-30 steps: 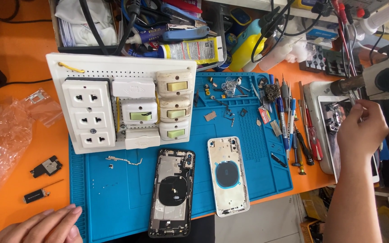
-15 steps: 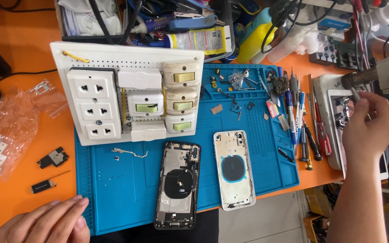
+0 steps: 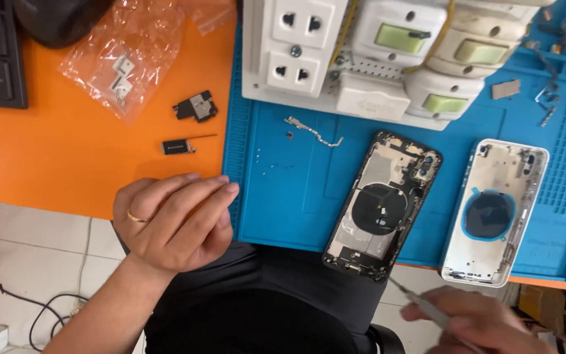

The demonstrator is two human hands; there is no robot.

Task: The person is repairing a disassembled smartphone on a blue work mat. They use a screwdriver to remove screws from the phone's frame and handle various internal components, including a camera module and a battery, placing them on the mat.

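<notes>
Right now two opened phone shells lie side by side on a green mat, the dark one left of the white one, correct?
Not quite: the mat is blue, not green, as the head view shows. The rest holds: the dark phone shell lies to the left of the white phone shell, both opened and side by side on it.

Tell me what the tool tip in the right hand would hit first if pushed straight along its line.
Probably the bottom edge of the black phone housing. The right hand aims its thin metal tool up-left at it; height is unclear.
</notes>
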